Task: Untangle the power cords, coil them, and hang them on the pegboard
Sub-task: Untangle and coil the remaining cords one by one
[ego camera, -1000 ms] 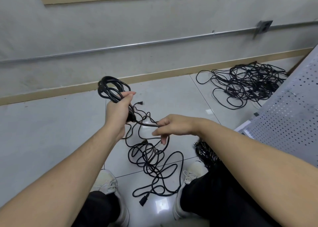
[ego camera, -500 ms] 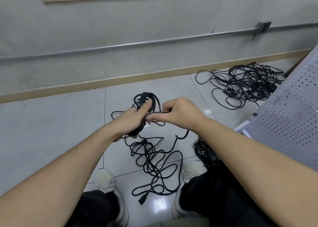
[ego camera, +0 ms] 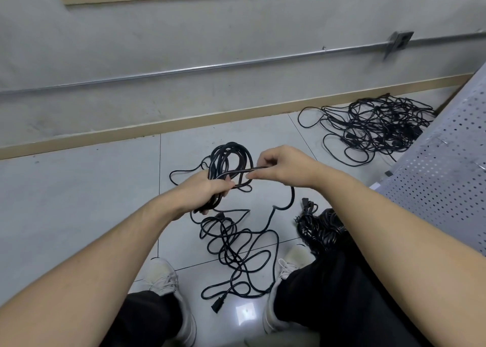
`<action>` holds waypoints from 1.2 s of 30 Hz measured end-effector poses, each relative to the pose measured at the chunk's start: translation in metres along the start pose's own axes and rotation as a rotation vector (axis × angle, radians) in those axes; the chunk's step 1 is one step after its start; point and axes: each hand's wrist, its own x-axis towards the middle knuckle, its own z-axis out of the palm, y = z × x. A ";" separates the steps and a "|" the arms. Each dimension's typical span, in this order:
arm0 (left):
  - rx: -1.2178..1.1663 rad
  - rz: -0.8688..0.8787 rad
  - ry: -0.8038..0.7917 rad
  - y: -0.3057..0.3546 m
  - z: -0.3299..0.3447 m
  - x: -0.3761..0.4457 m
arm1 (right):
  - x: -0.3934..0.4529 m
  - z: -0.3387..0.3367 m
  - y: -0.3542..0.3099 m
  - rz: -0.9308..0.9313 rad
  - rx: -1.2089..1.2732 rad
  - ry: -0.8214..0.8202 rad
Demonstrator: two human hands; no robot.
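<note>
Left hand point(ego camera: 207, 189) grips coil point(ego camera: 228, 160); right hand point(ego camera: 278, 166) pinches cord strand point(ego camera: 236, 172) beside coil. Risk: loose cord point(ego camera: 231, 246) below coil snags, spilling loops.

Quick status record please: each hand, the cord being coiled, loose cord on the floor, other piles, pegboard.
left hand: grips the coil at its lower side
right hand: pinches a strand across the coil
loose cord: uncoiled on the floor tiles between the shoes, plug end nearest the camera
tangled pile: on the floor by the wall, untouched
bundle: beside the right leg
pegboard: at right, no cord seen hanging on it
</note>
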 end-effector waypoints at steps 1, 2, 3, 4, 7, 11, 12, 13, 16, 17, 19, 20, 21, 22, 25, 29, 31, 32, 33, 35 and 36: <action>-0.009 0.002 0.001 -0.001 0.000 0.000 | -0.002 -0.003 0.000 0.035 0.070 0.006; -0.020 0.002 -0.006 -0.002 0.000 0.001 | -0.003 -0.005 0.000 0.054 0.169 0.029; -0.030 0.003 -0.014 -0.002 0.001 0.001 | -0.003 -0.007 0.000 0.053 0.289 0.069; -0.023 0.002 -0.022 -0.003 0.001 0.002 | -0.003 -0.008 0.000 0.037 0.405 0.129; 0.045 0.051 -0.077 -0.001 0.007 0.003 | 0.000 -0.009 0.000 -0.004 0.601 0.288; 0.084 0.257 -0.146 0.008 0.022 0.002 | 0.007 0.004 -0.006 0.066 0.772 0.293; 0.064 0.293 -0.150 0.009 0.025 0.003 | 0.008 0.008 -0.008 0.082 0.798 0.290; 0.054 0.321 -0.145 0.011 0.026 0.002 | 0.009 0.011 -0.010 0.097 0.816 0.290; 0.087 0.370 -0.077 0.008 0.025 0.001 | 0.011 0.018 -0.016 0.140 0.897 0.240; 0.086 0.374 -0.054 0.007 0.025 0.001 | 0.010 0.020 -0.019 0.165 0.934 0.186; 0.052 0.381 -0.043 0.007 0.026 -0.001 | 0.008 0.022 -0.023 0.222 0.953 0.110; 0.031 0.381 -0.052 0.007 0.027 -0.001 | 0.007 0.022 -0.024 0.242 0.943 0.112; 0.009 0.379 -0.059 0.007 0.027 -0.001 | 0.007 0.022 -0.024 0.264 0.939 0.130; -0.016 0.371 -0.056 0.006 0.028 -0.001 | 0.006 0.023 -0.025 0.282 0.942 0.158; -0.096 0.296 0.006 0.006 0.028 -0.002 | 0.006 0.024 -0.026 0.274 0.970 0.250; -0.187 0.099 0.158 0.012 0.027 0.002 | 0.009 0.017 -0.027 0.252 0.965 0.345; -0.173 0.073 0.167 0.011 0.027 0.004 | 0.009 0.016 -0.029 0.262 0.909 0.393; -0.138 0.079 0.165 0.012 0.027 0.002 | 0.010 0.016 -0.030 0.271 0.892 0.409; -0.113 0.087 0.163 0.014 0.027 0.001 | 0.010 0.017 -0.030 0.279 0.889 0.415; -0.076 0.089 0.144 0.017 0.024 -0.003 | 0.011 0.018 -0.031 0.284 0.929 0.404; -0.049 0.073 0.118 0.021 0.024 -0.007 | 0.010 0.018 -0.032 0.280 0.970 0.387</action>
